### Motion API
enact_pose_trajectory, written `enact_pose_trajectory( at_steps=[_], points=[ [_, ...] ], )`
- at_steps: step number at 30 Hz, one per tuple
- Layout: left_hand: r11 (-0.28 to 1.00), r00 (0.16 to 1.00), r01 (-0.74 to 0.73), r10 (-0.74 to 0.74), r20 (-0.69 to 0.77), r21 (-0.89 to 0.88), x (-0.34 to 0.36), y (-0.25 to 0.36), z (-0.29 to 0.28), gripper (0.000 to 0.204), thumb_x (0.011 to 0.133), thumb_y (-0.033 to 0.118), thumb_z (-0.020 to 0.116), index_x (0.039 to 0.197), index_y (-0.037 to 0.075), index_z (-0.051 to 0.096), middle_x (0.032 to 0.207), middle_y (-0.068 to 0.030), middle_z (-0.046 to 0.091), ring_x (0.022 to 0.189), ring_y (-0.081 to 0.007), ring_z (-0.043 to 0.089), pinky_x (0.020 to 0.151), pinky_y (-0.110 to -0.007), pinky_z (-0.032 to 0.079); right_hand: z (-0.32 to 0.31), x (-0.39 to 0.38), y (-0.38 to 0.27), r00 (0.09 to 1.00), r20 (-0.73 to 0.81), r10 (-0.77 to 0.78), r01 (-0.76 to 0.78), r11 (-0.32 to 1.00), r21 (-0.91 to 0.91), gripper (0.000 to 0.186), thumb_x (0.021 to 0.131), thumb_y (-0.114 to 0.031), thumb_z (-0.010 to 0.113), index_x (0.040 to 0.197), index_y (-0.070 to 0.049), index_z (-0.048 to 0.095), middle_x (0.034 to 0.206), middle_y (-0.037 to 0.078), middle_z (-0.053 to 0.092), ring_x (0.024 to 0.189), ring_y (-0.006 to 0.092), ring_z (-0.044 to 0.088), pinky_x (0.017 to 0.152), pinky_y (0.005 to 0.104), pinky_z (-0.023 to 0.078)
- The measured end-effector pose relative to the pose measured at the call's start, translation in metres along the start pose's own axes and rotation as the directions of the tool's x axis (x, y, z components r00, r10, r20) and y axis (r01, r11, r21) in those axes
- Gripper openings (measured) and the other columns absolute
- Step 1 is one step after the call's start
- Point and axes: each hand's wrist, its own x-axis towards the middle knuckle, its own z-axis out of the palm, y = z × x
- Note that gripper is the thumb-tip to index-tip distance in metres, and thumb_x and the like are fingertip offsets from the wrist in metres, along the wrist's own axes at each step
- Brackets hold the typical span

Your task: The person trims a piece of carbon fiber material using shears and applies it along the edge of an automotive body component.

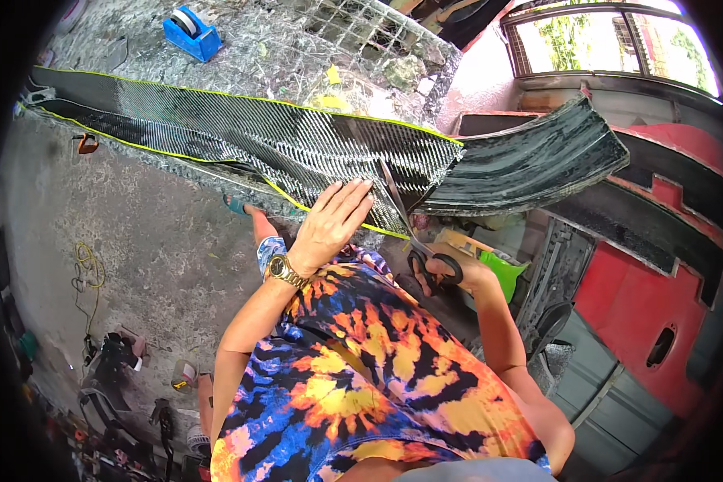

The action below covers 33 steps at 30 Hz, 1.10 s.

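A long strip of black woven carbon fibre cloth (289, 132), edged with yellow tape, stretches across the workbench (241, 44) and over one end of a dark curved mould (538, 165). My left hand (337, 215), wearing a gold watch, lies flat with fingers outstretched on the cloth near its right end. Just right of it, my right hand (467, 269) grips a pair of scissors (448, 269) by the black handles. One scissor blade shows on top of the cloth, slanting away from me across it. The other blade is hidden, and I cannot tell how far the blades are apart.
A blue tape dispenser (193, 34) stands on the scuffed bench, with a wire grid (369, 36) farther right. Red and black panels (643, 321) lean at the right. An orange-handled tool (86, 145) sits at the bench's left edge. A yellow cord (88, 265) lies on the floor.
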Motion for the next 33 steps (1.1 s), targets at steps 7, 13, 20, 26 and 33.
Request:
enact_pose_trajectory(
  at_steps=[7, 13, 20, 26, 33],
  points=[
    [0.998, 1.0, 0.026, -0.026, -0.002, 0.051, 0.002, 0.009, -0.005, 0.04, 0.081, 0.008, 0.057, 0.121, 0.003, 0.059, 0.136, -0.0115, 0.055, 0.123, -0.0268, 0.054, 0.107, -0.042, 0.04, 0.004, -0.001, 0.001, 0.998, 0.016, -0.058, 0.057, 0.995, 0.083, 0.062, 0.08, -0.062, 0.068, 0.096, -0.003, 0.06, 0.077, 0.002, 0.062, 0.066, 0.012, 0.066, 0.054, 0.0199, 0.042],
    [0.996, 0.999, 0.025, -0.023, -0.029, 0.083, 0.007, 0.008, 0.002, 0.035, 0.081, 0.008, 0.058, 0.115, 0.002, 0.06, 0.132, -0.0124, 0.057, 0.123, -0.0269, 0.054, 0.107, -0.042, 0.04, 0.004, 0.003, 0.01, 0.998, -0.033, -0.045, 0.046, 0.998, 0.037, 0.04, 0.09, -0.044, 0.067, 0.096, -0.005, 0.061, 0.077, 0.001, 0.063, 0.065, 0.0088, 0.065, 0.056, 0.0196, 0.042],
    [0.999, 1.0, 0.004, -0.004, -0.013, -0.041, 0.012, -0.005, -0.011, 0.031, 0.082, 0.008, 0.057, 0.112, 0.0, 0.06, 0.132, -0.0136, 0.057, 0.12, -0.0282, 0.056, 0.103, -0.042, 0.043, 0.014, 0.009, -0.017, 0.999, -0.022, 0.036, -0.034, 0.995, 0.091, 0.047, 0.088, -0.05, 0.067, 0.094, -0.004, 0.062, 0.07, 0.003, 0.065, 0.064, 0.0119, 0.063, 0.056, 0.0245, 0.044],
    [0.991, 0.999, -0.028, 0.03, 0.019, -0.128, 0.016, -0.017, -0.016, 0.031, 0.079, 0.003, 0.062, 0.11, 0.001, 0.061, 0.13, -0.0129, 0.059, 0.12, -0.0282, 0.057, 0.1, -0.041, 0.046, 0.018, 0.0, -0.024, 0.994, -0.077, 0.077, -0.072, 0.995, 0.067, 0.048, 0.09, -0.05, 0.065, 0.092, -0.002, 0.062, 0.072, 0.006, 0.068, 0.065, 0.0132, 0.064, 0.058, 0.0251, 0.046],
    [0.998, 0.996, -0.045, 0.049, 0.079, -0.05, 0.016, -0.012, -0.01, 0.039, 0.082, 0.008, 0.056, 0.121, 0.001, 0.058, 0.136, -0.0128, 0.054, 0.126, -0.0272, 0.051, 0.105, -0.042, 0.04, 0.012, -0.016, -0.027, 0.99, -0.006, 0.143, -0.142, 0.99, 0.024, 0.051, 0.089, -0.055, 0.061, 0.089, -0.004, 0.061, 0.074, 0.006, 0.067, 0.067, 0.0142, 0.065, 0.058, 0.0256, 0.046]
  ],
)
